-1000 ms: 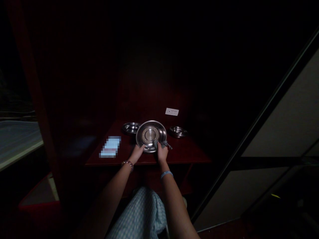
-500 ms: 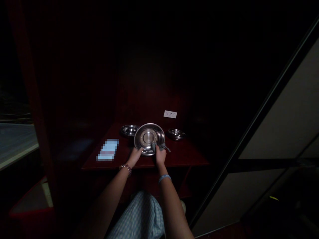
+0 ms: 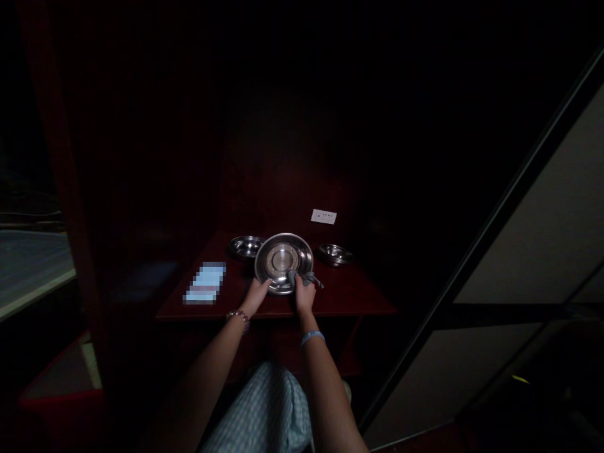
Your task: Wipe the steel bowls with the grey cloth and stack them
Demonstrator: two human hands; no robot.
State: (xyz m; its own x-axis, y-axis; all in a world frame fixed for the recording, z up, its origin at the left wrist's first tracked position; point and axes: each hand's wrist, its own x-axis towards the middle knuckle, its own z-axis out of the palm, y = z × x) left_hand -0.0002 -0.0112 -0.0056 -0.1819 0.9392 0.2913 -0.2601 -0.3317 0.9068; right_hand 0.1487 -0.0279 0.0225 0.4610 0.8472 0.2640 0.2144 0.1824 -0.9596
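Fingers point(image 3: 268, 285) closed on a steel bowl point(image 3: 282, 257) and a grey cloth point(image 3: 307, 277)

The steel bowl is in front of the person, above the near part of a dark red table point(image 3: 358, 296). It is tilted, so that its shiny inside faces the person; if its bottom touches the table, one cannot tell. The left hand point(image 3: 257, 296) is closed on the rim between seven and eight o'clock. The right hand point(image 3: 305, 293) is between four and five o'clock, with its fingers bent tightly on the grey cloth, which lies against the bowl's lower inner wall. How far these fingers go behind the rim is hidden.

From the same bowl, a second bowl point(image 3: 244, 246) stands on the table towards ten o'clock, partly covered by it in the view. Near three o'clock, well apart from it, are some nested bowls point(image 3: 335, 253). A blurred bright rectangle point(image 3: 206, 283) lies between eight and nine o'clock. Between one and two o'clock, a white socket plate point(image 3: 324, 216) is fixed on the wall. At six o'clock, checked clothing point(image 3: 267, 409) shows between the arms.
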